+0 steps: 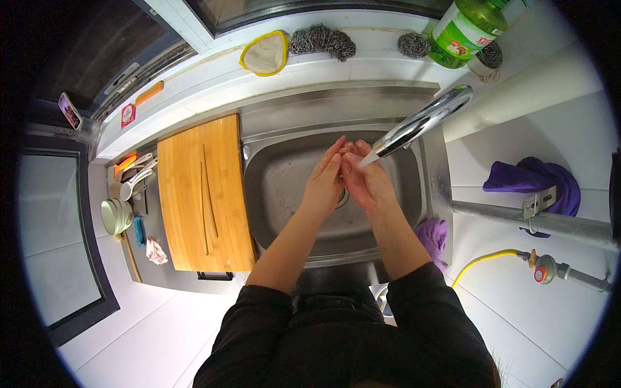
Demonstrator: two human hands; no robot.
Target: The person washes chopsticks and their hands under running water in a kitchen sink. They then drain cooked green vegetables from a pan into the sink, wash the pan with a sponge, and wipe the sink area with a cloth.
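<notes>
My left hand and my right hand meet over a stainless steel sink, fingers pointing away from me and partly overlapping. Both look wet, and I see no object in either. A short stream of water falls from the chrome faucet onto my right hand's fingers. My left thumb lies across towards the right hand. Below the hands, the drain is partly hidden by them.
Left of the basin lies a wooden cutting board with two chopsticks. Beyond it are stacked bowls and utensils. Steel wool scrubbers and a green bottle line the ledge. A purple cloth hangs at the right edge.
</notes>
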